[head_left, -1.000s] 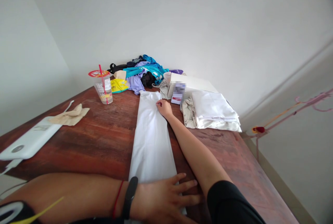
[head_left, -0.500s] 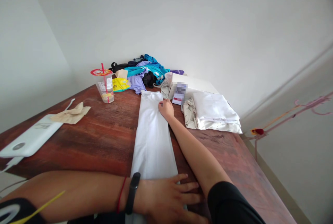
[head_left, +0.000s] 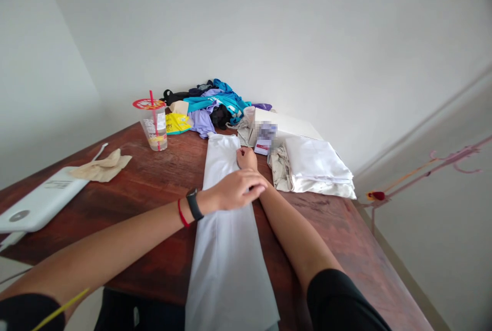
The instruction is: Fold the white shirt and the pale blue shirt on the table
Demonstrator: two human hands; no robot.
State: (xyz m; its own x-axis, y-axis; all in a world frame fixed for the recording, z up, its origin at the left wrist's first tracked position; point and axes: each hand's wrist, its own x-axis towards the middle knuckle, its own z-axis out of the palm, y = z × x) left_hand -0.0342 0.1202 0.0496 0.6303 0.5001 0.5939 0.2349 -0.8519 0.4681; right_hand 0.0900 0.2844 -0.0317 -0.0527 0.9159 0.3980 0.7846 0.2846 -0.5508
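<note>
A long white garment (head_left: 230, 254), folded into a narrow strip, runs from the middle of the table to the near edge and hangs over it. My right hand (head_left: 246, 159) is closed at the right edge of its far end, fingers curled against the fabric. My left hand (head_left: 236, 188), with a black band and red string on the wrist, is over the strip's middle and crosses in front of my right wrist. Its fingers are loosely bent, thumb apart, with nothing seen in them. The left palm side is hidden.
A lidded plastic cup (head_left: 154, 126) with a red straw stands at the left, near a yellow packet (head_left: 178, 123). Crumpled clothes (head_left: 223, 100) lie against the wall. Folded white cloth (head_left: 317, 162) and a white box (head_left: 288, 123) are at the right. A white power bank (head_left: 42, 200) lies left.
My left hand has lifted from the garment's near end and moved away from me, over its middle. My right hand stays at the far end.
</note>
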